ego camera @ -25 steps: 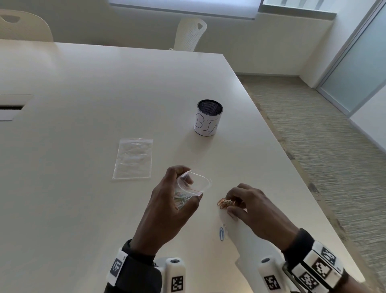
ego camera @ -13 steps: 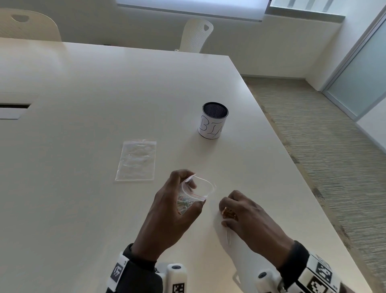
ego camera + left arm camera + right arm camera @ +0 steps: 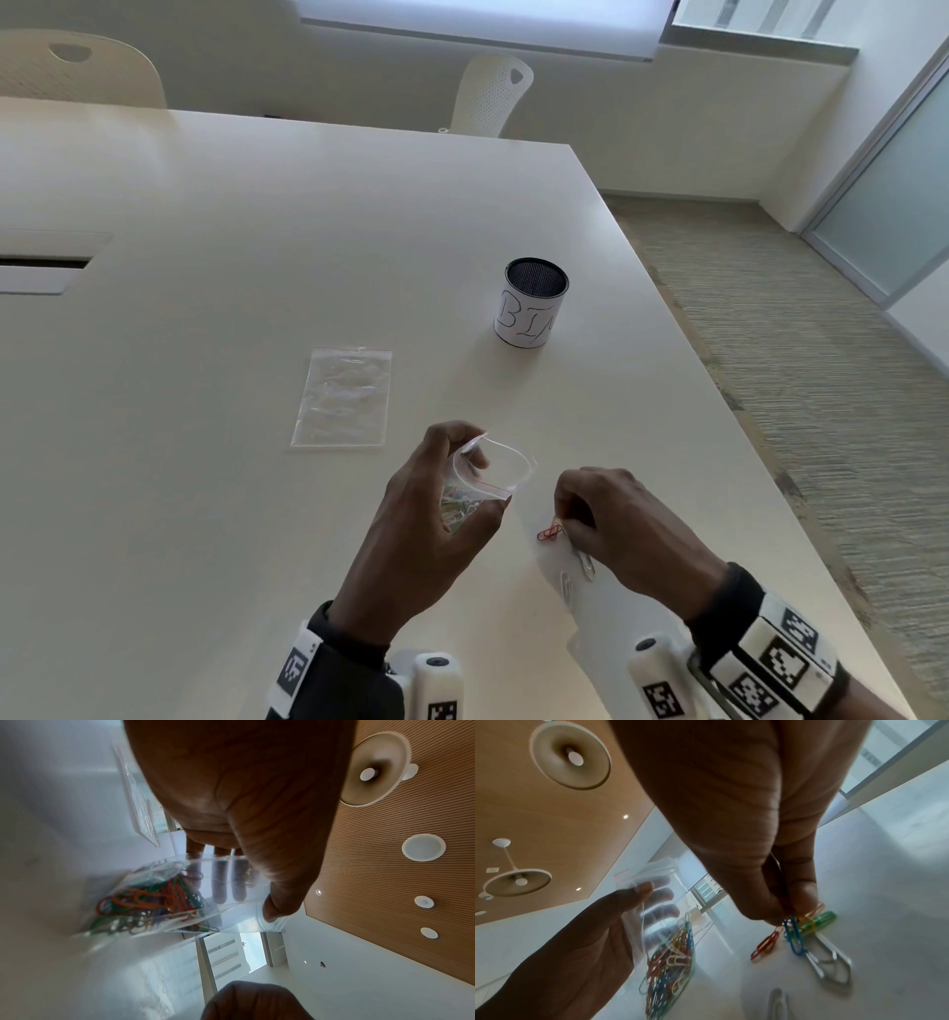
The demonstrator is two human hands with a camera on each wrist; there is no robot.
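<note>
Holding a clear bag of coloured paper clips open just above the surface, the left hand curls thumb and fingers round its mouth; beside it the right hand pinches a clip bunch down at the surface, silver clip alongside.

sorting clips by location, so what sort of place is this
Probably an office meeting room: a long white table, white chairs at its far edge, carpet and a frosted glass door. The left hand holds a bag; the right hand pinches clips.
</note>
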